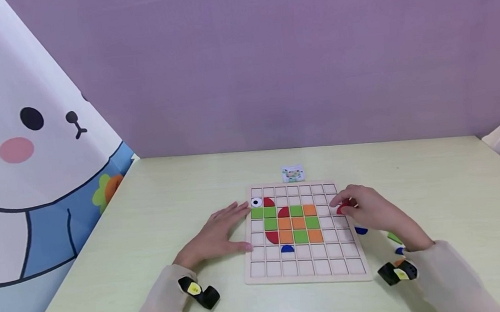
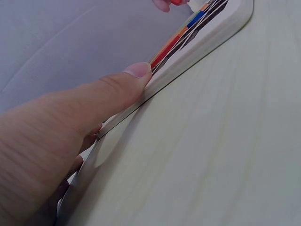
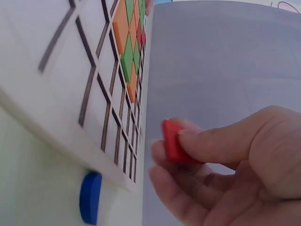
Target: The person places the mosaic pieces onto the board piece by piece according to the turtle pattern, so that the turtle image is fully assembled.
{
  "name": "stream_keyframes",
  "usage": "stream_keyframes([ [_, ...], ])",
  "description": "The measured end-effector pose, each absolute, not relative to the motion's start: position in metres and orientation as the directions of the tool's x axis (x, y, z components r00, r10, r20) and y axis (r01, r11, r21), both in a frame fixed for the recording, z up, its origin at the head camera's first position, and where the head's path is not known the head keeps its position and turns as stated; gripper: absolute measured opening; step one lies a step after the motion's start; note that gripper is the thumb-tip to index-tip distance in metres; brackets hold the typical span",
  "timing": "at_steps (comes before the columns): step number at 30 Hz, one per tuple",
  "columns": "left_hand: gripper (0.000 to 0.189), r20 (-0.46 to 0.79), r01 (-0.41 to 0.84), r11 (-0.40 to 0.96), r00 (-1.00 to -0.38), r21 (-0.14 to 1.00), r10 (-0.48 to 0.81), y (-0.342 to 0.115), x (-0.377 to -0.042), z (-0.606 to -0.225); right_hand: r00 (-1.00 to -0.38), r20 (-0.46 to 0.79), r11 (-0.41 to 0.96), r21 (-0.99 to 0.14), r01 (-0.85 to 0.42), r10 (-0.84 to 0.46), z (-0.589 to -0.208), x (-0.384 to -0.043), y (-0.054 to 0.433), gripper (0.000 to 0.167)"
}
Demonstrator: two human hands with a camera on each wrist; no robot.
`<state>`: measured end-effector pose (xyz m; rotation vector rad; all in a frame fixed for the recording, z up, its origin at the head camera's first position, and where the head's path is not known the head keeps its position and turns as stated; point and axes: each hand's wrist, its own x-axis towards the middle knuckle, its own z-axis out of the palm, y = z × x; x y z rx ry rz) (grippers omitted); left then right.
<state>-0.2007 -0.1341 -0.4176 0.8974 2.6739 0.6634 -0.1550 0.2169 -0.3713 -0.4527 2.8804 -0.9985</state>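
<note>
A light wooden grid board (image 1: 309, 281) lies on the table. My left hand (image 1: 217, 237) rests at its left side with fingers spread, and the thumb (image 2: 136, 75) touches the edge. Over the board's right edge, my right hand (image 1: 370, 209) pinches a small red piece (image 3: 173, 143) between thumb and fingers. Green squares (image 1: 300, 236), orange squares (image 1: 298, 222) and red rounded pieces (image 1: 272, 237) fill a block of cells left of the middle. A round-eye tile (image 1: 256, 202) sits at the upper left, and a blue half-round piece (image 1: 287, 248) below the block.
Right of the board lie a blue half-round piece (image 1: 361, 230), a green piece (image 1: 394, 237) and another blue piece (image 1: 400, 251), partly beneath the right arm. A small printed card (image 1: 293, 173) lies behind the board. Purple cloth (image 1: 291, 71) hangs at the table's back edge.
</note>
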Motion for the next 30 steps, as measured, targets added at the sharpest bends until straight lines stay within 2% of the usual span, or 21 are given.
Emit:
stream_keyframes([
  [6,0.088,-0.08,0.51,0.706,-0.78,0.491,0.62,-0.135,-0.2,-0.416,-0.965,0.07,0.755,-0.609,-0.242,-0.253,-0.374,-0.164,0.212,0.018],
  [13,0.088,-0.073,0.513,0.7,-0.779,0.497,0.623,-0.134,-0.2,-0.415,-0.984,0.031,0.747,-0.647,-0.152,-0.174,-0.382,-0.174,0.207,0.014],
  [23,0.089,-0.076,0.514,0.697,-0.776,0.5,0.627,-0.133,-0.2,-0.416,-0.983,-0.044,0.7,-0.708,-0.095,-0.177,-0.39,-0.18,0.203,0.008],
  [30,0.089,-0.085,0.503,0.707,-0.783,0.498,0.617,-0.133,-0.202,-0.42,-0.992,-0.07,0.73,-0.683,-0.03,-0.106,-0.395,-0.181,0.199,0.005],
])
